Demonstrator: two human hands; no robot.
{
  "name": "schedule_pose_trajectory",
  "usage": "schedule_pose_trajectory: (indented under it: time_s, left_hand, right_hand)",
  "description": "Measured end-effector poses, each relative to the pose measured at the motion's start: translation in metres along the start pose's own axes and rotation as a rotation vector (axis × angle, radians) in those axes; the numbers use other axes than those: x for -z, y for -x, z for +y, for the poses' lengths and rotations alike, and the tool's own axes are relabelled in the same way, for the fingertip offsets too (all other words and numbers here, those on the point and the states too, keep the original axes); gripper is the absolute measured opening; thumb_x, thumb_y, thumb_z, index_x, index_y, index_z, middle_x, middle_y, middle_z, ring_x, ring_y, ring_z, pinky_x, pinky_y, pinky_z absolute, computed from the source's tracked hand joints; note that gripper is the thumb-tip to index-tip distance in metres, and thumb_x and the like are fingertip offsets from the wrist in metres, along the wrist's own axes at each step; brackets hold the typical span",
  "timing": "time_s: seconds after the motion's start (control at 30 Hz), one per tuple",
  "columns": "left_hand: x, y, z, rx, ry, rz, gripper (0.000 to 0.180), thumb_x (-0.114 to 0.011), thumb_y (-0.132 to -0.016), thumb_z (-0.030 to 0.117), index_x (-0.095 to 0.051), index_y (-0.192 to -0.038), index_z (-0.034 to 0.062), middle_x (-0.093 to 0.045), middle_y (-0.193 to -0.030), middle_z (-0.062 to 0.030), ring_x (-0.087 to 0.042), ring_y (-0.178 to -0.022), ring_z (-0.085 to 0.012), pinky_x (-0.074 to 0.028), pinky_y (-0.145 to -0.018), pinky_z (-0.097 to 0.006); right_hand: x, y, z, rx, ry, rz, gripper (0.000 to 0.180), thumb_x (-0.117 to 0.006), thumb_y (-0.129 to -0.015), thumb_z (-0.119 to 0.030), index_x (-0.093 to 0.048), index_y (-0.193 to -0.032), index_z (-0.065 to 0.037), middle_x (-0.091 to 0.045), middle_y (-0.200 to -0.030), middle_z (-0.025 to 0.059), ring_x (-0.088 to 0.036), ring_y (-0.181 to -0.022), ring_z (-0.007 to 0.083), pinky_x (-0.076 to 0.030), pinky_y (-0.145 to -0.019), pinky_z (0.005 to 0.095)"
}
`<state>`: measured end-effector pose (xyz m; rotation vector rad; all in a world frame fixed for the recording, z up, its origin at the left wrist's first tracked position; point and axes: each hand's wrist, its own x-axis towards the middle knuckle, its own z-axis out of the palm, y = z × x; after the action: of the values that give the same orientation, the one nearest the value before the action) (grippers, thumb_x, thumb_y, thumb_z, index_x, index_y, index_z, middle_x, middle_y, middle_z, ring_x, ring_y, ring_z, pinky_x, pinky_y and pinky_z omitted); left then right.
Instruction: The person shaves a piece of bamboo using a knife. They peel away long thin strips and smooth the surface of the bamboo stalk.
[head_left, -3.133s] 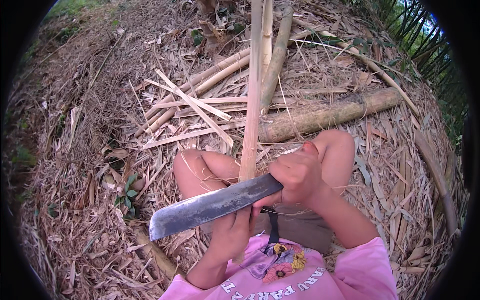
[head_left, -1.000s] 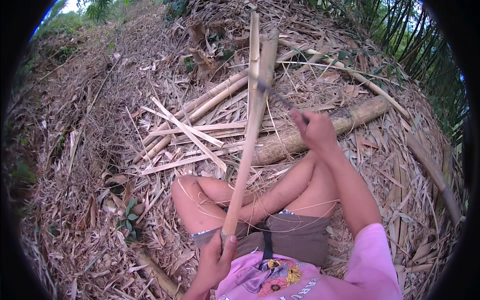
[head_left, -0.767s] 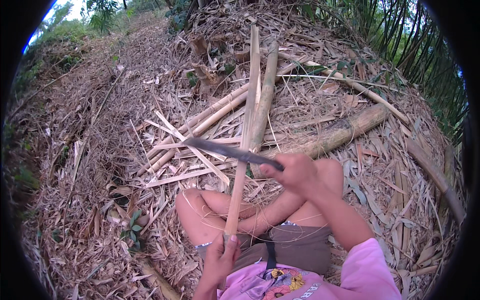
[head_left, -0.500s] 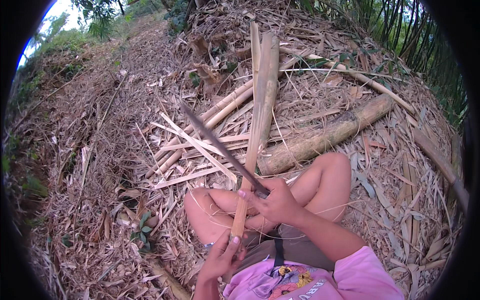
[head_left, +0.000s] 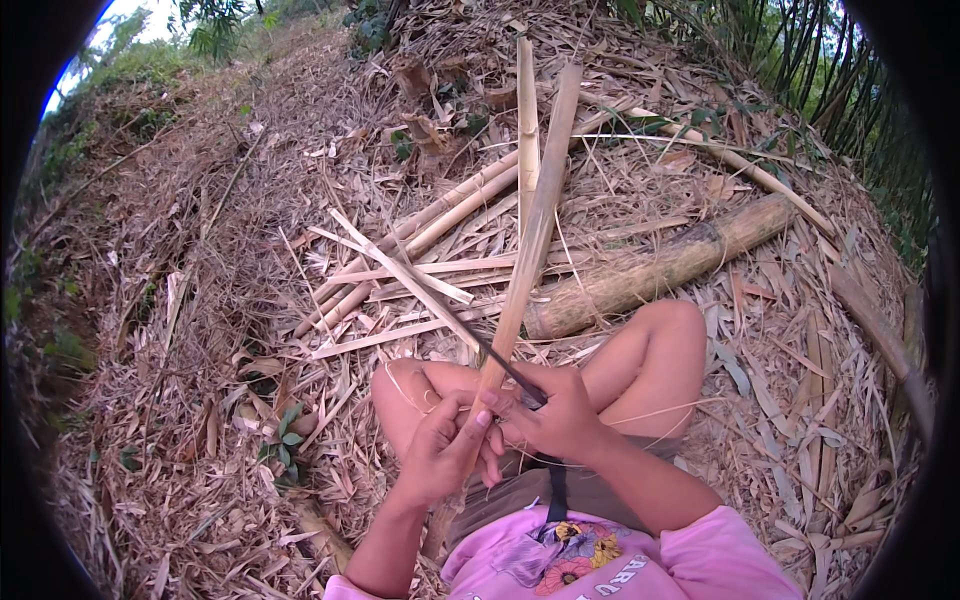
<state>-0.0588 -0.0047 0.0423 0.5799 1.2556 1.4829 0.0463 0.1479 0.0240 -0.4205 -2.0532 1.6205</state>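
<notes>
My left hand (head_left: 447, 447) is closed around the lower end of a long split bamboo piece (head_left: 538, 225), which slants up and away over my crossed legs. In my right hand (head_left: 557, 412) is a knife with a long dark blade (head_left: 510, 370). The blade lies against the bamboo close above my left hand, and its far part is hard to make out. My right fingers also touch the bamboo near its lower end. A pale thin bamboo strip (head_left: 527, 130) rises behind the held piece; I cannot tell whether the two are joined.
A thick bamboo log (head_left: 660, 265) lies just beyond my right knee. Several split strips (head_left: 410, 280) and thin poles (head_left: 440, 230) cross on the leaf-covered ground ahead. Another pole (head_left: 880, 340) lies at the right. Stumps (head_left: 425, 130) stand farther off.
My left hand has moved up and right, close to my right hand. The bamboo piece has turned its top rightward. The knife blade has swung lower and now shows narrow.
</notes>
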Motion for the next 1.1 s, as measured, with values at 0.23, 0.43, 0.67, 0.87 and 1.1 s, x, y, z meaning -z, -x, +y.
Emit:
schedule_pose_trajectory:
  time_s: [0.23,0.43,0.67,0.87,1.1]
  left_hand:
    - [-0.010,0.001,-0.009,-0.011,-0.163,0.094,0.019,-0.039,-0.106,0.009,-0.048,-0.119,-0.0017,-0.064,-0.085,-0.0083,-0.058,-0.060,-0.0112,-0.045,-0.051,-0.021]
    - [-0.018,0.005,-0.003,0.167,-0.066,0.226,0.015,-0.042,-0.101,0.004,-0.057,-0.103,0.0013,-0.057,-0.073,-0.0030,-0.043,-0.054,-0.0053,-0.033,-0.047,-0.022]
    - [-0.006,0.008,-0.051,0.041,-0.430,0.391,0.015,-0.046,-0.103,0.008,-0.058,-0.106,0.0001,-0.053,-0.079,0.0016,-0.044,-0.063,-0.0035,-0.035,-0.053,-0.021]
    - [-0.012,0.008,-0.059,-0.247,-0.704,0.381,0.016,-0.045,-0.103,0.006,-0.058,-0.108,-0.0012,-0.056,-0.085,0.0009,-0.047,-0.069,-0.0042,-0.038,-0.056,-0.021]
    - [-0.016,0.001,-0.062,-0.223,-0.693,0.400,0.017,-0.044,-0.103,0.007,-0.058,-0.110,-0.0006,-0.057,-0.084,-0.0013,-0.048,-0.070,-0.0046,-0.039,-0.059,-0.021]
  right_hand:
    - [0.010,0.012,0.015,0.312,0.546,0.096,0.055,-0.068,-0.084,-0.059,-0.069,-0.080,-0.004,-0.062,-0.060,0.0087,-0.064,-0.053,0.0240,-0.049,-0.050,0.0351]
    - [0.005,0.018,0.021,0.386,0.623,0.082,0.060,-0.067,-0.081,-0.065,-0.063,-0.070,-0.006,-0.061,-0.059,0.0086,-0.063,-0.051,0.0251,-0.049,-0.049,0.0356]
    - [0.001,0.018,0.030,0.427,0.615,0.071,0.057,-0.065,-0.084,-0.062,-0.062,-0.073,-0.005,-0.061,-0.064,0.0088,-0.064,-0.057,0.0258,-0.051,-0.054,0.0370]
    - [0.004,0.018,0.029,0.475,0.731,0.036,0.057,-0.063,-0.084,-0.062,-0.064,-0.076,-0.006,-0.060,-0.063,0.0076,-0.064,-0.056,0.0243,-0.050,-0.053,0.0363]
    - [0.016,0.012,0.035,0.498,0.818,0.042,0.059,-0.063,-0.082,-0.065,-0.061,-0.067,-0.008,-0.059,-0.059,0.0074,-0.062,-0.052,0.0240,-0.049,-0.050,0.0372]
